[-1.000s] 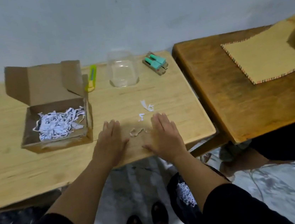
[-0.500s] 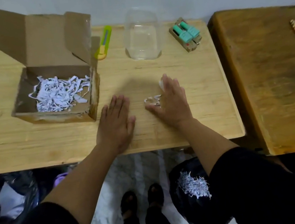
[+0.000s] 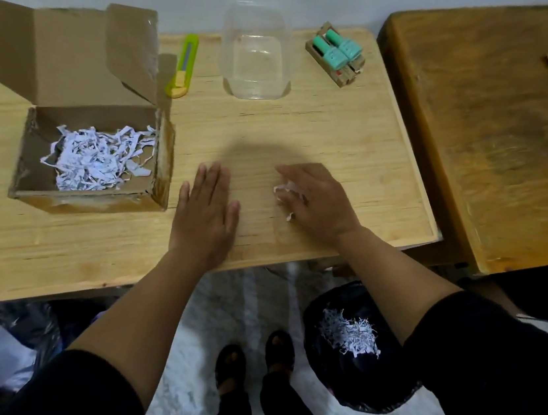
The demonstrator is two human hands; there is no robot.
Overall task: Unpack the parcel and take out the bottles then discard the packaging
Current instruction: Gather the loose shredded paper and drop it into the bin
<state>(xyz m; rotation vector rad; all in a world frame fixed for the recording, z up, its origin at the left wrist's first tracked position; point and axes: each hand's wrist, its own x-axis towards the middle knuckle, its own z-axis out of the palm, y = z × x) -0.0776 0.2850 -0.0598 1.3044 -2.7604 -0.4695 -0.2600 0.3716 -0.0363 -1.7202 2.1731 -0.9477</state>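
Note:
An open cardboard parcel box (image 3: 35, 160) stands at the left of the light wooden table (image 3: 343, 136), holding white shredded paper (image 3: 100, 156). Two teal bottles (image 3: 337, 48) lie on a small cardboard piece at the back right. My left hand (image 3: 206, 212) lies flat on the table, fingers straight, just right of the box. My right hand (image 3: 316, 198) rests on the table with its fingers curled over a few loose paper shreds (image 3: 286, 193).
A yellow-green utility knife (image 3: 183, 67) and a clear plastic container (image 3: 256, 61) sit at the back. A black bin bag (image 3: 355, 349) with shredded paper stands on the floor under my right arm. A darker wooden table (image 3: 498, 131) adjoins on the right.
My right hand has swept the scattered shreds together and curled its fingers over them. My left hand stayed flat. The view tilted down and nearer to the table.

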